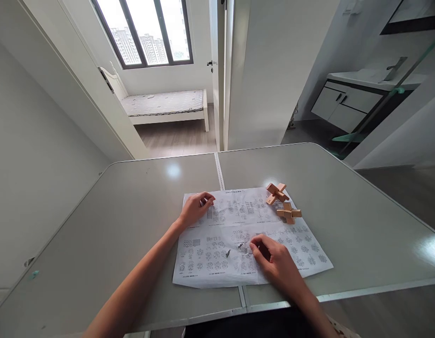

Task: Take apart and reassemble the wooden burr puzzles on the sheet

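Note:
A large sheet of printed paper (235, 220), covered with small line diagrams and creased, lies on the table. My left hand (196, 207) rests at its upper left part, fingers curled and thumb near the fingertips, with nothing visible in them. Over the lower middle of the sheet is my right hand (272, 257), its thumb and forefinger brought close together; no object shows between them. Two wooden interlocking puzzles sit on the sheet's upper right: a tilted reddish-brown one (276, 193) and a lighter cross-shaped one (289, 213). Neither hand touches them. Small dark marks or tears show near the sheet's middle.
The grey table (143, 206) has a metal seam down its middle and metal edging. Beyond it are a doorway, a bed (168, 103) under a window, and a washbasin cabinet (347, 103) at the right. A white wall stands at the left.

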The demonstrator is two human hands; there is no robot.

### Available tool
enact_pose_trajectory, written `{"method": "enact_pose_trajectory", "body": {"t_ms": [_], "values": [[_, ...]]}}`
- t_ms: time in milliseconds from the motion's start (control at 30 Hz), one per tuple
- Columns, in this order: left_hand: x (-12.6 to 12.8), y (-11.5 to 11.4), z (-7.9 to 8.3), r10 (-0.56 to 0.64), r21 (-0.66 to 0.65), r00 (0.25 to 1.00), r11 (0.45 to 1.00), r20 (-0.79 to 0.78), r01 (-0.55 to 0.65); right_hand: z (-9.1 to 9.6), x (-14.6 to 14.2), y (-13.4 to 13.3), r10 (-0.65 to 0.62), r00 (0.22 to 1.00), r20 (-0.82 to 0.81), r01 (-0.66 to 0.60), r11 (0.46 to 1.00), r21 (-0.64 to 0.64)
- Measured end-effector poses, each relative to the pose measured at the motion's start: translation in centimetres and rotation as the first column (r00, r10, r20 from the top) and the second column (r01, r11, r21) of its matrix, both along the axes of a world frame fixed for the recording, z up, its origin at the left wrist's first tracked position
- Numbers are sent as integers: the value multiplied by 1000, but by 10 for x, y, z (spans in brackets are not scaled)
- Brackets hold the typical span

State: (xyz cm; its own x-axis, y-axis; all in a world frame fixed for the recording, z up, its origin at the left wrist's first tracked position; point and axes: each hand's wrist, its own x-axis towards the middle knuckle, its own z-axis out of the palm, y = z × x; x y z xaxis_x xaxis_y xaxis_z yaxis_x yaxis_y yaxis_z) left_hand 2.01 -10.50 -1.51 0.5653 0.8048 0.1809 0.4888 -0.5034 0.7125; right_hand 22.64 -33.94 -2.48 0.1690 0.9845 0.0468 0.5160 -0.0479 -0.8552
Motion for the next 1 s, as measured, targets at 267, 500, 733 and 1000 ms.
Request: {"method": "enact_pose_trajectory", "body": {"t_ms": [267,500,733,1000], "values": [[-1,1,-3,-11,23,1000,1000,-13,11,1,0,1,-6,1000,-17,6,1000,-11],[-2,1,-4,-12,31,1000,999,-26,13,-1,0,1,4,1000,-11,-5,1000,-26],[-3,2,-6,-24,33,999,999,-34,25,1,1,1,3,1000,-10,-3,1000,-17],[-3,3,-8,-19,45,999,999,-31,20,0,1,-1,-1,1000,8,2,1000,-10]]}}
